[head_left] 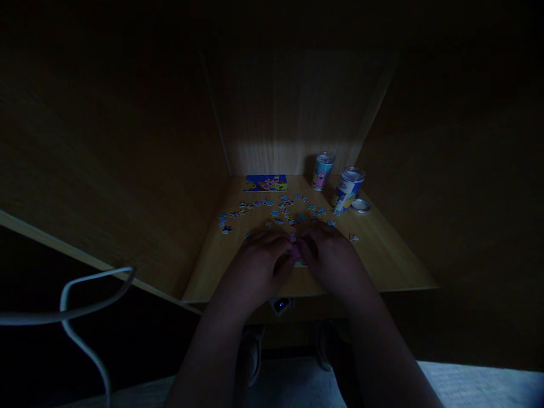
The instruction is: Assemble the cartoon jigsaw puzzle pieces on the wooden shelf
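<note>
Pink printed jigsaw pieces [297, 249], probably cardboard, sit at the near part of the pale wooden table [382, 258], between my left hand [260, 256] and right hand [334, 249], whose fingers curl in close around them, though it's too dim to tell whether either grips. I judge them light and stiff, with tabs that could bend, so I'd pinch the edges. Beyond lie loose blue-and-yellow jigsaw pieces [285, 202], then a blue rectangular picture card [266, 183].
</note>
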Demonstrator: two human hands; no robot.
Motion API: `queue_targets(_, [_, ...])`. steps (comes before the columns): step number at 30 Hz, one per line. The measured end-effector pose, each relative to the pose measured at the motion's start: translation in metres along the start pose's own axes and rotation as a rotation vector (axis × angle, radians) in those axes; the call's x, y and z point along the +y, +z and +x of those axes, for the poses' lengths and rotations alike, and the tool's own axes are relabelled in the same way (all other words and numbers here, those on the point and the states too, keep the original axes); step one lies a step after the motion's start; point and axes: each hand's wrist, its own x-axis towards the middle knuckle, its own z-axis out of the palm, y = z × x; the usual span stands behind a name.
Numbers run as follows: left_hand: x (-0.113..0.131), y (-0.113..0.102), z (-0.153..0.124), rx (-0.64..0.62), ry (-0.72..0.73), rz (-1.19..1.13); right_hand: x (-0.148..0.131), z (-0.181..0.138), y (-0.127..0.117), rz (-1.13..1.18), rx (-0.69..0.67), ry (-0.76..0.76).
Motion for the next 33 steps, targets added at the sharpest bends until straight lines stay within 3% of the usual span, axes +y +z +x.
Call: queue_targets(33, [-0.0018,0.0016,-0.0005,0.008,0.004,-0.004,-0.0023,-0.0003,-0.0014,0.004,-0.003,0.015])
